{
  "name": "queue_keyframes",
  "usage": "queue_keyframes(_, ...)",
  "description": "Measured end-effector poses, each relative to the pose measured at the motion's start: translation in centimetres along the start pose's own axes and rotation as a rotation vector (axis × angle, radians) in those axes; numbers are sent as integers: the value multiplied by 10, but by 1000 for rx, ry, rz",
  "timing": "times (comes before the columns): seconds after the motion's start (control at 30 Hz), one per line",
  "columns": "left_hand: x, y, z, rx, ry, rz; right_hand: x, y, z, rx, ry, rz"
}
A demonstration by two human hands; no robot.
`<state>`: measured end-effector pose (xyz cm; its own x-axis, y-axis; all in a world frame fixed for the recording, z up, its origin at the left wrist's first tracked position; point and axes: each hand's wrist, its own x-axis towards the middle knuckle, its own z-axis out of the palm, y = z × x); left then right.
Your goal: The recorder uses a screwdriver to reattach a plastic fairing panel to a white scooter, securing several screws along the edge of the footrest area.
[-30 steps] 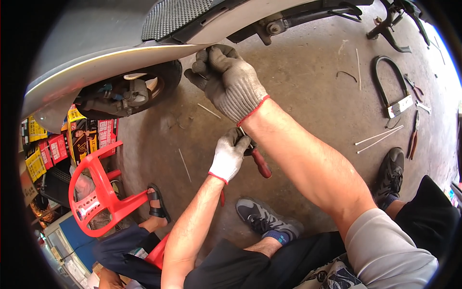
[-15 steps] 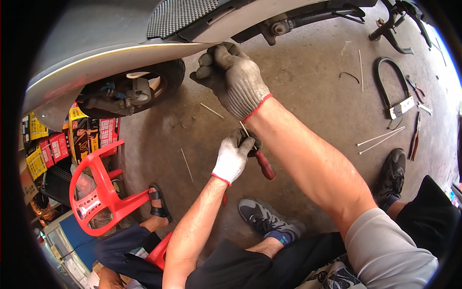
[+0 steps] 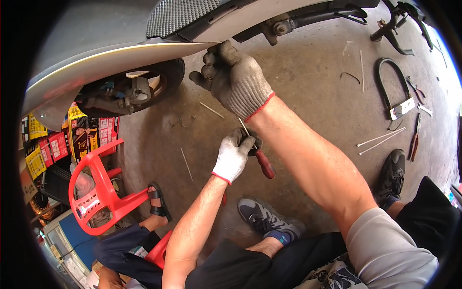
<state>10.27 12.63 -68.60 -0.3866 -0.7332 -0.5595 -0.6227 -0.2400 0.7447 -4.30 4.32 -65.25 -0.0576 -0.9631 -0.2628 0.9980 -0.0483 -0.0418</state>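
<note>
My right hand (image 3: 233, 79) in a grey glove is raised to the lower edge of a grey vehicle body panel (image 3: 103, 55), fingers curled against it; whatever they hold is hidden. Below it my left hand (image 3: 233, 154), gloved in white with dark fingers, is closed round a red-handled tool (image 3: 266, 164), apparently pliers, with a thin pale strip (image 3: 243, 126) poking up from the grip. The wheel (image 3: 169, 82) sits under the panel, left of my right hand.
On the concrete floor (image 3: 308, 86) lie a black U-lock (image 3: 382, 82), pliers (image 3: 415, 139), a wrench (image 3: 423, 109) and several cable ties (image 3: 380, 136). Red plastic seats (image 3: 96, 190), stacked boxes (image 3: 55, 147) and another person's sandalled foot (image 3: 158, 202) occupy the left. A stand (image 3: 385, 31) is upper right.
Since a second ago my left hand has shifted slightly right and the pale strip shows more above it. My right hand's fingers have moved slightly up along the panel edge.
</note>
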Motion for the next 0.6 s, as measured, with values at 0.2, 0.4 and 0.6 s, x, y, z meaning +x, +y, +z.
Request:
queue_keyframes(0.2, 2, 4, 1, -10, -17, 11, 0, 1, -3, 12, 6, 1)
queue_keyframes(0.4, 2, 0, -1, -77, -19, -28, -6, -4, -2, -113, -66, -36)
queue_keyframes(0.6, 1, 9, 1, 19, -29, -13, -3, 1, -4, -123, 25, -112)
